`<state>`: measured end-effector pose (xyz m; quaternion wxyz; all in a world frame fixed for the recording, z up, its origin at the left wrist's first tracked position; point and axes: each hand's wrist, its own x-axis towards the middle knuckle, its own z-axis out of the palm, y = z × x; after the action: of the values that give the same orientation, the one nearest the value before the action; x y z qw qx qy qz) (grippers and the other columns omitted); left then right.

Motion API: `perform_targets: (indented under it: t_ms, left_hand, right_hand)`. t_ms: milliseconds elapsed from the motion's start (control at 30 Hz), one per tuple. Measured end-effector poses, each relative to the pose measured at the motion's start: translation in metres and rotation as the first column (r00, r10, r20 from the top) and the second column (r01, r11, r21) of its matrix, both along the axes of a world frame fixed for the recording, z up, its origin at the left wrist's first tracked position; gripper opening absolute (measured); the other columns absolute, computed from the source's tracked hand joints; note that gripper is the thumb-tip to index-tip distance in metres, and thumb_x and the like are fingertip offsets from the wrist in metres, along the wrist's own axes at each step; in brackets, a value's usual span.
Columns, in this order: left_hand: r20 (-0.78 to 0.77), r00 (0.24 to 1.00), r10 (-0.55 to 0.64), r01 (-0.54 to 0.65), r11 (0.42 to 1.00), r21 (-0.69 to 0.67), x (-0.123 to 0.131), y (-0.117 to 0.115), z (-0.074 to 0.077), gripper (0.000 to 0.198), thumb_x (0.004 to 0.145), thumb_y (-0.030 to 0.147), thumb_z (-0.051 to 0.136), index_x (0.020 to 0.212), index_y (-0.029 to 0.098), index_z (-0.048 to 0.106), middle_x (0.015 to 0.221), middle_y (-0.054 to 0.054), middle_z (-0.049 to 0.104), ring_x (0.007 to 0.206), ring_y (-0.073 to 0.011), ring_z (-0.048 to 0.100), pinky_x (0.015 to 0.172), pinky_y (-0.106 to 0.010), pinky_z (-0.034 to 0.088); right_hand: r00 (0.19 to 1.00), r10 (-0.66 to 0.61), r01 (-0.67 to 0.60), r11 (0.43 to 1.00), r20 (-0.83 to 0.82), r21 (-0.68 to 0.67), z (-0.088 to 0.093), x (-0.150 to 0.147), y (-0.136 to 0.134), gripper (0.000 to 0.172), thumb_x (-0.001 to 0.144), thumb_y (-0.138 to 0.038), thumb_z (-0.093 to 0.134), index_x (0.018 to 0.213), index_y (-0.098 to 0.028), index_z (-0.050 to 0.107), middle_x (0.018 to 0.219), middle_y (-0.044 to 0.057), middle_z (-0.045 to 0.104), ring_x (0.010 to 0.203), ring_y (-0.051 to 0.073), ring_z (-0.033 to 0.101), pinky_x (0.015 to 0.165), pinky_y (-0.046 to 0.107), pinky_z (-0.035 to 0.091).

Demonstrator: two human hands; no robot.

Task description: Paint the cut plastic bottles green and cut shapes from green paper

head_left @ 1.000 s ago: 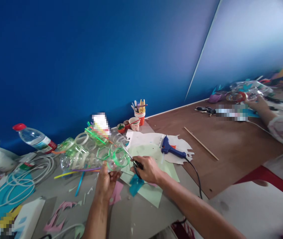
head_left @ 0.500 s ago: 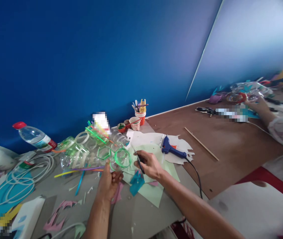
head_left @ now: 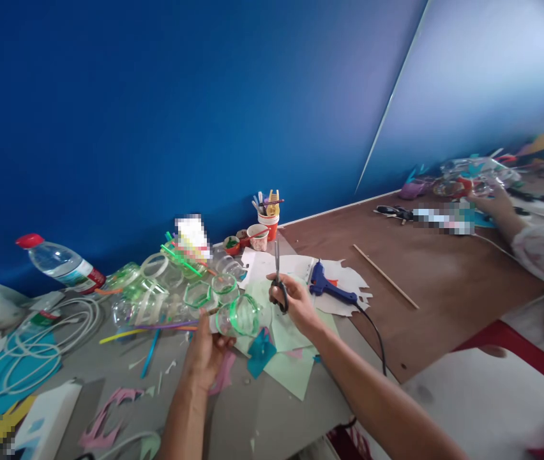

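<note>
My left hand (head_left: 209,345) grips a clear plastic bottle piece (head_left: 238,316) with green bands around it, tilted so that its wide end faces right. In my right hand (head_left: 294,303) are black-handled scissors (head_left: 278,287), their blades pointing up and away from the bottle piece. Just behind the held piece lie other clear, green-edged bottle pieces (head_left: 198,294). Under and beside my hands are pale green paper sheets (head_left: 295,377) and a crumpled teal scrap (head_left: 261,353).
A blue glue gun (head_left: 332,287) with a black cord rests on white paper. Paint cups (head_left: 257,236), a red-capped bottle (head_left: 61,263), coiled white cable (head_left: 37,351) and a wooden stick (head_left: 385,276) lie around. At the right, another person's hand (head_left: 497,207) touches a clear plastic bottle.
My right hand has moved right, away from the bottle piece, and the scissors now point upward. My left hand has turned the bottle piece so its side shows.
</note>
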<state>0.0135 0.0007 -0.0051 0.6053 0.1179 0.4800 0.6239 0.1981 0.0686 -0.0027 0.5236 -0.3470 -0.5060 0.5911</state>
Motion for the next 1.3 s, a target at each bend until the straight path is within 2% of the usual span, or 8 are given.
perform_targets:
  t_ms: [133,200,300,367,500,700,1133,1300]
  left_hand:
    - [0.224,0.969,-0.100,0.096,0.995,0.029,-0.008,-0.003,0.005,0.023,0.074,0.033,0.067,0.067,0.017,0.052,0.056,0.002,0.050,0.044,-0.0084,0.041,0.045,-0.024,0.041]
    - [0.274,0.953,-0.128,0.119,0.992,0.048,-0.011,-0.004,0.005,0.018,0.074,0.027,0.065,0.066,0.016,0.052,0.059,0.001,0.051,0.046,-0.0086,0.041,0.047,-0.025,0.041]
    - [0.300,0.948,-0.108,0.090,0.993,0.072,-0.013,-0.003,0.004,0.020,0.077,0.026,0.063,0.064,0.016,0.052,0.060,0.001,0.049,0.046,-0.0081,0.040,0.048,-0.025,0.042]
    - [0.298,0.952,-0.062,0.036,0.995,0.091,-0.013,-0.002,0.003,0.023,0.079,0.028,0.062,0.064,0.016,0.051,0.059,0.002,0.047,0.046,-0.0077,0.039,0.048,-0.025,0.042]
    - [0.278,0.961,-0.001,-0.038,0.990,0.136,-0.014,-0.001,0.002,0.022,0.083,0.029,0.060,0.068,0.016,0.052,0.060,0.003,0.044,0.047,-0.0073,0.037,0.048,-0.023,0.041]
    - [0.235,0.971,0.035,-0.072,0.986,0.151,-0.011,-0.002,0.004,0.023,0.085,0.032,0.059,0.071,0.017,0.048,0.061,0.005,0.042,0.046,-0.0062,0.034,0.047,-0.021,0.038]
    - [0.131,0.991,0.007,-0.031,0.984,0.175,-0.011,-0.001,0.001,0.027,0.075,0.034,0.071,0.081,0.018,0.050,0.058,0.008,0.042,0.043,-0.0043,0.033,0.044,-0.019,0.035]
    - [0.126,0.992,0.021,-0.038,0.990,0.138,-0.011,-0.001,0.002,0.027,0.077,0.034,0.069,0.075,0.017,0.048,0.056,0.008,0.040,0.041,-0.0036,0.032,0.043,-0.019,0.035]
  right_hand:
    - [0.999,0.043,-0.043,0.999,0.021,0.015,-0.005,-0.004,0.000,0.041,0.071,-0.046,0.069,0.097,-0.016,0.061,0.061,-0.003,0.051,0.057,0.011,0.046,0.054,0.024,0.037]
    - [0.997,0.067,-0.068,0.997,0.026,0.020,-0.007,-0.006,0.000,0.041,0.072,-0.045,0.069,0.098,-0.016,0.061,0.061,-0.003,0.049,0.057,0.010,0.045,0.054,0.024,0.035]
    - [0.992,0.121,-0.122,0.992,0.040,0.017,-0.010,-0.007,-0.001,0.040,0.072,-0.045,0.067,0.099,-0.015,0.060,0.062,-0.004,0.046,0.056,0.010,0.043,0.054,0.024,0.034]
    - [0.982,0.164,-0.167,0.986,0.092,0.026,-0.010,-0.007,-0.004,0.037,0.073,-0.041,0.066,0.098,-0.014,0.060,0.064,-0.003,0.045,0.057,0.009,0.041,0.055,0.024,0.034]
    - [0.924,0.215,-0.248,0.966,0.317,0.067,-0.007,-0.008,-0.013,0.030,0.073,-0.028,0.062,0.097,-0.011,0.063,0.062,-0.004,0.043,0.055,0.008,0.038,0.052,0.023,0.030]
    - [0.845,0.171,-0.285,0.946,0.508,0.156,-0.002,-0.008,-0.019,0.032,0.073,-0.028,0.061,0.099,-0.009,0.066,0.059,-0.004,0.044,0.054,0.009,0.036,0.050,0.021,0.029]
    - [0.750,0.057,-0.301,0.916,0.659,0.263,-0.003,-0.004,-0.018,0.026,0.078,-0.030,0.059,0.096,-0.012,0.067,0.060,-0.003,0.051,0.055,0.009,0.034,0.053,0.020,0.031]
    - [0.711,0.004,-0.305,0.903,0.703,0.302,-0.003,-0.004,-0.019,0.023,0.079,-0.029,0.060,0.095,-0.015,0.068,0.063,-0.001,0.057,0.055,0.010,0.040,0.055,0.020,0.035]
